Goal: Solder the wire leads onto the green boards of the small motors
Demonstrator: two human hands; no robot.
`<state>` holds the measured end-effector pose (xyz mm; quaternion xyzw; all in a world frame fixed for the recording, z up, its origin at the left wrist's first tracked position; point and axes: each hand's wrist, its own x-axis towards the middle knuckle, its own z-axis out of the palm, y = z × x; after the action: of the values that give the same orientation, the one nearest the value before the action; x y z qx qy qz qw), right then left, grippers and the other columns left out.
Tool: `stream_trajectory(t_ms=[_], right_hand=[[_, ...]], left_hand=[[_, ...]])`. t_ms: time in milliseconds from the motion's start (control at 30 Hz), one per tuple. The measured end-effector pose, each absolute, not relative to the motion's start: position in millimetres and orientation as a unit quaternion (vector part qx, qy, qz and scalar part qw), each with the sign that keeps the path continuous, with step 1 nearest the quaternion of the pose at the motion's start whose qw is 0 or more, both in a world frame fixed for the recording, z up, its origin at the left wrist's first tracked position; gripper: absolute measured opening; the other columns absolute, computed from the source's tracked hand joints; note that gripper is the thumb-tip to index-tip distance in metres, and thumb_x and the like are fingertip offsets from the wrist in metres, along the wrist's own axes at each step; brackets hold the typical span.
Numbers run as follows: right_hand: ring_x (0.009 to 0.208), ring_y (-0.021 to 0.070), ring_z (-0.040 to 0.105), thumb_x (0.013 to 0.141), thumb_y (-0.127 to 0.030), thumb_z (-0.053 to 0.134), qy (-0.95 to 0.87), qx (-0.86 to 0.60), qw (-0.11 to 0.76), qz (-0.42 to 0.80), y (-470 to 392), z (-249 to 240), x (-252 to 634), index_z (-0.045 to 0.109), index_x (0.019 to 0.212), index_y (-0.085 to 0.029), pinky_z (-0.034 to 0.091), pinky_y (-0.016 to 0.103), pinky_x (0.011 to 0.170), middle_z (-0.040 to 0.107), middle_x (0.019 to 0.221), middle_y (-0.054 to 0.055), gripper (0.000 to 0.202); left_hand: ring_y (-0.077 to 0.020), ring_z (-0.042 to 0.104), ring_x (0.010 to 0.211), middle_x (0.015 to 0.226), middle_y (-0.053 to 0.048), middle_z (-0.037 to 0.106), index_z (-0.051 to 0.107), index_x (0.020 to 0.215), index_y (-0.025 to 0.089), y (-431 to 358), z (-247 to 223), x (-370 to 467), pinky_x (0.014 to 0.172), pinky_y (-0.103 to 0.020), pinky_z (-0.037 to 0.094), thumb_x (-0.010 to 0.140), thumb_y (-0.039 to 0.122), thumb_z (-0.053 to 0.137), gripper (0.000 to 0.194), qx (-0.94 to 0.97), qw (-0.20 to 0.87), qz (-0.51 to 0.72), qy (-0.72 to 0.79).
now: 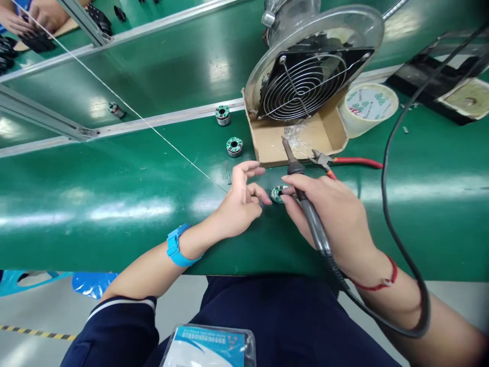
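In my right hand (336,219) is a soldering iron (315,224), its tip pointing up and away over the edge of the cardboard tray. The thumb and fingertips of that hand also touch a small round motor part with a green circuit board (276,194). My left hand (242,201) rests just left of this part, fingers apart and curved. A thin pale wire (153,127) comes down from the upper left to the back of my left hand; its end is hidden there. Two similar round parts, one nearer (234,147) and one farther (222,115), stand on the green bench.
A fume fan with a wire guard (301,92) stands behind the cardboard tray (273,150). Red-handled cutters (355,161) lie at the tray's right corner, near a roll of tape (369,109). The iron's black cable (385,178) loops at right. A co-worker's hands (34,20) show upper left.
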<state>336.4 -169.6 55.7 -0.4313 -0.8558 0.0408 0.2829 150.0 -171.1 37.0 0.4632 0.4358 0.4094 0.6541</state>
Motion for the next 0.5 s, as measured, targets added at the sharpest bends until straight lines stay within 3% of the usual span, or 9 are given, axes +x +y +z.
stream_trajectory(t_ms=[133,233,333,400,500], right_hand=[[0.089,0.0181,0.065,0.087,-0.017,0.063,-0.797,-0.403,0.395,0.218,-182,49,322,0.052,0.122,-0.027,0.052,0.034,0.078,0.072,0.095,0.001,0.038],[0.088,0.0177,0.064,0.085,-0.011,0.062,-0.762,-0.398,0.446,0.251,-187,43,317,0.055,0.119,-0.032,0.053,0.037,0.082,0.070,0.087,-0.002,0.041],[0.086,0.0182,0.064,0.084,-0.011,0.066,-0.707,-0.436,0.503,0.240,-187,40,322,0.055,0.125,-0.031,0.055,0.040,0.085,0.069,0.087,-0.001,0.047],[0.085,0.0176,0.066,0.084,-0.013,0.067,-0.673,-0.479,0.509,0.240,-185,41,330,0.058,0.126,-0.030,0.057,0.040,0.087,0.069,0.089,-0.001,0.047],[0.080,0.0161,0.070,0.087,-0.018,0.066,-0.648,-0.524,0.489,0.258,-184,41,345,0.063,0.125,-0.028,0.060,0.037,0.082,0.072,0.088,0.000,0.040]], left_hand=[[-0.0114,0.063,0.089,0.149,-0.013,0.031,0.025,0.126,0.030,-179,45,152,0.049,-0.018,0.042,0.058,0.005,0.046,0.076,0.494,0.661,0.399,0.400],[-0.0145,0.065,0.096,0.145,-0.015,0.041,0.023,0.133,0.028,-182,52,151,0.061,-0.025,0.054,0.069,0.003,0.046,0.072,0.615,0.557,0.369,0.420],[-0.0162,0.062,0.092,0.111,-0.008,0.062,0.047,0.114,0.021,-179,60,146,0.077,-0.032,0.054,0.086,0.008,0.051,0.031,0.766,0.347,0.312,0.443],[-0.0149,0.059,0.082,0.086,-0.003,0.062,0.054,0.093,0.019,-175,62,143,0.075,-0.030,0.050,0.093,0.014,0.053,0.005,0.810,0.262,0.274,0.447],[-0.0106,0.053,0.068,0.077,0.001,0.061,0.057,0.084,0.018,-170,58,140,0.065,-0.024,0.043,0.093,0.012,0.054,0.011,0.790,0.293,0.257,0.472]])
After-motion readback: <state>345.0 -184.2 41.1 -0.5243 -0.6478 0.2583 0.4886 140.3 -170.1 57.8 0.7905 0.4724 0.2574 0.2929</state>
